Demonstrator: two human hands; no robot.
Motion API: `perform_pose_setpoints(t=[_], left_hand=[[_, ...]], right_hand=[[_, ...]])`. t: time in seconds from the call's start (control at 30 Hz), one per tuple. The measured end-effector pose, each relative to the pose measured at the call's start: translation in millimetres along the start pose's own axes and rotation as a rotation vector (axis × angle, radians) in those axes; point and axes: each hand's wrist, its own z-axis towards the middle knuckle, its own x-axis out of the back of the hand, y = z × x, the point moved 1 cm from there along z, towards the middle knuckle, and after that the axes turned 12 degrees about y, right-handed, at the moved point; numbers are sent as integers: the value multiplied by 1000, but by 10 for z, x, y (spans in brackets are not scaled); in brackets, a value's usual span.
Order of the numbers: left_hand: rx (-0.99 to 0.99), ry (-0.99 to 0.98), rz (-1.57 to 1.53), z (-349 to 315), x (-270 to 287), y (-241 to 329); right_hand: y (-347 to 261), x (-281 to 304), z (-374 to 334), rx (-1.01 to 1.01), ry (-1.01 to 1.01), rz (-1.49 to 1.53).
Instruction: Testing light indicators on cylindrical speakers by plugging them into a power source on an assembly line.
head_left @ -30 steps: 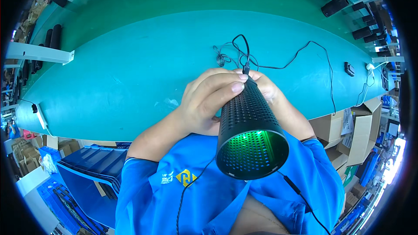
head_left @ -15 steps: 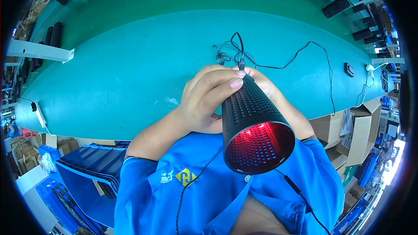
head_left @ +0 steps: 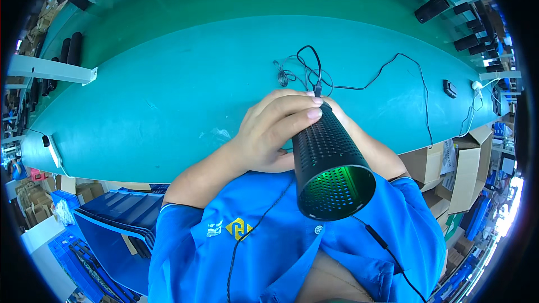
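A black perforated cylinder (head_left: 332, 151) is held up in front of my chest, its round open end tilted down toward me. Green light glows inside it. My left hand (head_left: 275, 129) grips its far end from the left, thumb and fingers closed round it. Behind the cylinder, my right hand (head_left: 338, 113) holds the same end from the right; most of its fingers are hidden. A black cable plug (head_left: 318, 88) is at the far end, near my fingertips. Its thin black cable (head_left: 387, 67) loops and runs right across the green table.
The green table (head_left: 185, 73) spans the view. A small black box (head_left: 450, 88) and a white plug (head_left: 477, 86) lie at its right end. Cardboard boxes (head_left: 469, 174) stand at right, a blue bin (head_left: 112, 230) at left. Several black cylinders (head_left: 432, 8) stand beyond the table.
The light inside the cylinder has turned from red to green. Both hands and the cylinder have shifted slightly; the open end sits a little higher. A person shows more at the far upper left.
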Motion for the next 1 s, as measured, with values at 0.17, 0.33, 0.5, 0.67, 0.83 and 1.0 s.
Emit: perform_pose_setpoints(t=[0.17,0.33,0.5,0.67,0.83,1.0], left_hand=[[232,30,-163,-47,-18,38],[718,159,-502,-105,-21,41],[840,504,-582,-162,147,-213],[866,447,-694,-125,162,-236],[866,327,-675,-134,161,-224],[858,342,-690,-94,121,-129]], right_hand=[[-68,-288,-188,81,33,-22],[-334,-640,-408,120,-71,-518],[-588,-971,-818,283,-235,-1270],[-588,-1139,-831,1260,130,-1521],[-532,-1067,-676,1474,184,-1853],[-733,-962,-818,1497,-7,-2128]])
